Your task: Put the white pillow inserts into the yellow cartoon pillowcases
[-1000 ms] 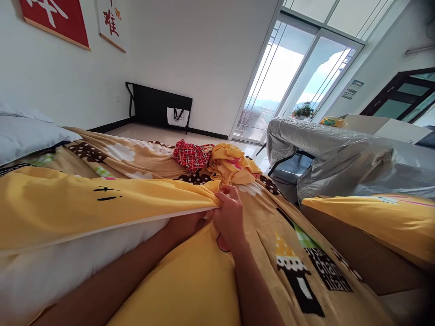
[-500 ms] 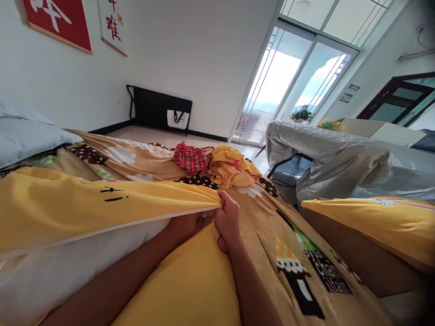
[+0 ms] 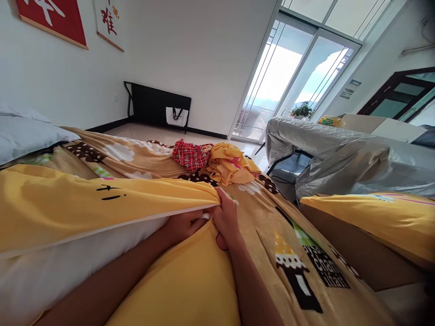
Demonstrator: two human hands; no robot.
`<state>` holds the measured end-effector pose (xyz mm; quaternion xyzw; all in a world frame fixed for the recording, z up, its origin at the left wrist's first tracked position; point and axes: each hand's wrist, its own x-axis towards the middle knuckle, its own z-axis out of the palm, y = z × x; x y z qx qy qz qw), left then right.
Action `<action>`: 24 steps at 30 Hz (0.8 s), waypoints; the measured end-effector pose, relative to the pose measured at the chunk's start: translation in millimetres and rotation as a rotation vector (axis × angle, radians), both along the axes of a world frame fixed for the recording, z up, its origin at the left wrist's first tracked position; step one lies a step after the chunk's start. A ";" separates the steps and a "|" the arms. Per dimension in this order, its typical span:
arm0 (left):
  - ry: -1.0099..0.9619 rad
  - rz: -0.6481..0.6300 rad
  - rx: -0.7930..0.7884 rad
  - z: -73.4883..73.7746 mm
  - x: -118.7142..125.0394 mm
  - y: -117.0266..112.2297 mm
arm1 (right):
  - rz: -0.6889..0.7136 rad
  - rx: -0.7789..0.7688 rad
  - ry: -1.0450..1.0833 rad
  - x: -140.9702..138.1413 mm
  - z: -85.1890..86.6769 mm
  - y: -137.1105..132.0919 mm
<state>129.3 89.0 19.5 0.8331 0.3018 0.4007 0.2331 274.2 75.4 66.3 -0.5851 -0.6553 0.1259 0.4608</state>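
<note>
A yellow pillowcase (image 3: 136,197) with black printed marks is spread over a white pillow (image 3: 84,253), which shows below the case's pale edge. My right hand (image 3: 226,215) is closed around the bunched edge at the pillowcase's right corner. My left hand (image 3: 185,224) reaches under the upper layer of the case, between it and the lower yellow layer. Its fingers are curled close to my right hand, and a bit of white shows at them; the fingertips are partly hidden. The lower yellow layer bulges between my forearms.
A patterned tan blanket (image 3: 261,253) covers the bed beneath. On it lie a red plaid cloth (image 3: 192,155) and a crumpled yellow cloth (image 3: 231,165). At right, another yellow piece (image 3: 374,219) rests on a cardboard box (image 3: 353,253). A plastic-covered table (image 3: 340,145) stands behind; a white pillow (image 3: 30,136) lies left.
My left hand has shifted slightly, and a bit of white now shows at its fingers. The right hand keeps its hold on the case's edge. The view has tilted a little.
</note>
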 end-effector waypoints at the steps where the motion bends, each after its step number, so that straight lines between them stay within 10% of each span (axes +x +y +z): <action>1: -0.021 0.007 -0.049 1.6 0.6 -0.4 | -0.003 -0.003 -0.013 0.7 1.0 -0.3; 6: -0.073 0.163 -0.168 8.3 2.2 6.5 | 0.052 0.025 0.000 4.4 4.4 -1.3; 15: -0.191 0.023 -0.395 5.3 2.1 21.0 | 0.075 0.037 -0.064 5.3 4.0 -0.9; 24: 0.100 0.024 0.003 4.7 3.8 -2.4 | 0.045 -0.040 -0.211 4.5 3.0 0.3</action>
